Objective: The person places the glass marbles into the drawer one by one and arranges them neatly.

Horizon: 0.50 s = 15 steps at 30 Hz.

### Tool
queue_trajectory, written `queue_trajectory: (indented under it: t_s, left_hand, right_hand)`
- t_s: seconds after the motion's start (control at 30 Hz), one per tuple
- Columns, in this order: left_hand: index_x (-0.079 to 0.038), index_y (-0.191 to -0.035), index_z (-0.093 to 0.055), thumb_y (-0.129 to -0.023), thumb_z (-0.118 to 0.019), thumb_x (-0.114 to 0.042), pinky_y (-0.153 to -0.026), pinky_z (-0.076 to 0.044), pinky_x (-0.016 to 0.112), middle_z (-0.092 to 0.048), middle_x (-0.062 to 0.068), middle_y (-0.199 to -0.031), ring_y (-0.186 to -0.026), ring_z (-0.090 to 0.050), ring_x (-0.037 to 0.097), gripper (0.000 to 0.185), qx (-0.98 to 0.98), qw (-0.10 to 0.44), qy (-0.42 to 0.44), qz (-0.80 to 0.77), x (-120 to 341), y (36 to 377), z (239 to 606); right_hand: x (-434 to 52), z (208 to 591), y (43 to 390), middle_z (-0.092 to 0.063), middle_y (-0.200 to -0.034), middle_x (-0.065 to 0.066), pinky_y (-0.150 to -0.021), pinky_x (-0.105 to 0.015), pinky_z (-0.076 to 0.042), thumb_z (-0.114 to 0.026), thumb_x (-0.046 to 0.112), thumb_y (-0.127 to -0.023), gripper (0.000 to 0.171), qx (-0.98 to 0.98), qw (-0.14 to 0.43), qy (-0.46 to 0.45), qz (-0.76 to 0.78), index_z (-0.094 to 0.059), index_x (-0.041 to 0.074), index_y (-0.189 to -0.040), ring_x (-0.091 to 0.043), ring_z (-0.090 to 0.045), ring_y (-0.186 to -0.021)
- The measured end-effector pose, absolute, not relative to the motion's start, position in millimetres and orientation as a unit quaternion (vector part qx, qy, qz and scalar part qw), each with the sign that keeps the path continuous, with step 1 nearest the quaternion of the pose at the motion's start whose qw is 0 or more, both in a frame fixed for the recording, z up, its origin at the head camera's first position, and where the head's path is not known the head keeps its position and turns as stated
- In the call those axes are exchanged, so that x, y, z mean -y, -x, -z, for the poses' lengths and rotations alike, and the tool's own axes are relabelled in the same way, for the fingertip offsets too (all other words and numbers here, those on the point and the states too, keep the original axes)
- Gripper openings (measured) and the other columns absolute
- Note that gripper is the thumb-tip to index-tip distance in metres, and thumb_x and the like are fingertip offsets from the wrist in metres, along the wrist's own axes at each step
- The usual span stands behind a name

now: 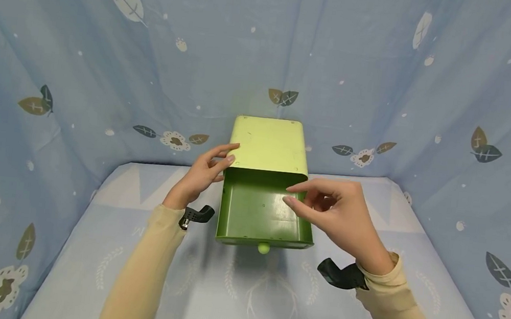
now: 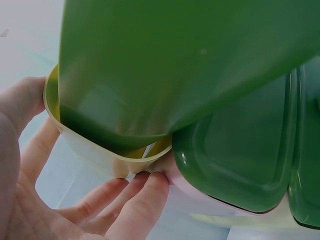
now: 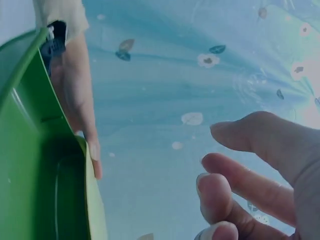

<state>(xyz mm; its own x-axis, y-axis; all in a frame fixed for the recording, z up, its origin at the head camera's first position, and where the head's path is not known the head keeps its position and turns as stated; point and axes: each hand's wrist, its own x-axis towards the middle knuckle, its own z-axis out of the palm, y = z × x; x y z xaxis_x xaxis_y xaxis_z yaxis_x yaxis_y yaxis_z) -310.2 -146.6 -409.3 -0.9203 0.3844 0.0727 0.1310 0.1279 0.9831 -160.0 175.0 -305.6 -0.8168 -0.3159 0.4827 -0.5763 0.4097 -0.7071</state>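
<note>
A small drawer cabinet with a pale yellow-green top [image 1: 268, 143] stands with a dark green drawer [image 1: 262, 209] pulled out, its round light green knob [image 1: 264, 247] at the front. My left hand [image 1: 200, 175] rests over the cabinet's left front corner. Its thumb and a finger touch the top, while other fingers [image 2: 137, 210] press the side wall. To the right of the drawer hovers my right hand [image 1: 331, 205], with thumb and index finger bent toward each other, apart and holding nothing. Nothing is visible inside the drawer in the head view.
More green drawer fronts [image 2: 235, 160] sit below the pulled-out one. The cabinet stands on a pale patterned tabletop [image 1: 264, 304] near its back edge. Blue curtains [image 1: 218, 63] with leaf and flower prints hang behind and at both sides. Each wrist carries a black camera mount [image 1: 341, 274].
</note>
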Motion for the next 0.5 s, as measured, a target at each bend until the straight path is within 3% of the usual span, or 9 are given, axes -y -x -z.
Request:
queue_trajectory:
  t_s: [0.2,0.5]
  left_hand:
    - [-0.036,-0.163,-0.053,-0.114,-0.061,-0.046,-0.12,-0.041,0.066,-0.039,0.013,-0.16,-0.145,-0.048,0.034,0.051,-0.745,0.102,-0.171,-0.637,147.7,309.5,411.3]
    - [-0.04,-0.162,-0.054,-0.112,-0.062,-0.05,-0.12,-0.043,0.065,-0.04,0.011,-0.158,-0.143,-0.049,0.032,0.052,-0.743,0.107,-0.168,-0.639,145.6,309.5,406.7]
  right_hand:
    - [-179.3,316.9,144.6,-0.068,-0.071,0.009,-0.054,-0.028,-0.048,-0.09,0.019,-0.096,0.013,0.841,0.124,-0.212,-0.483,-0.087,0.031,-0.102,-0.017,-0.058,-0.058]
    - [-180.7,338.4,126.3,-0.068,-0.068,0.004,-0.05,-0.029,-0.048,-0.088,0.02,-0.097,0.009,0.837,0.12,-0.149,-0.513,-0.088,0.024,-0.105,-0.019,-0.063,-0.056]
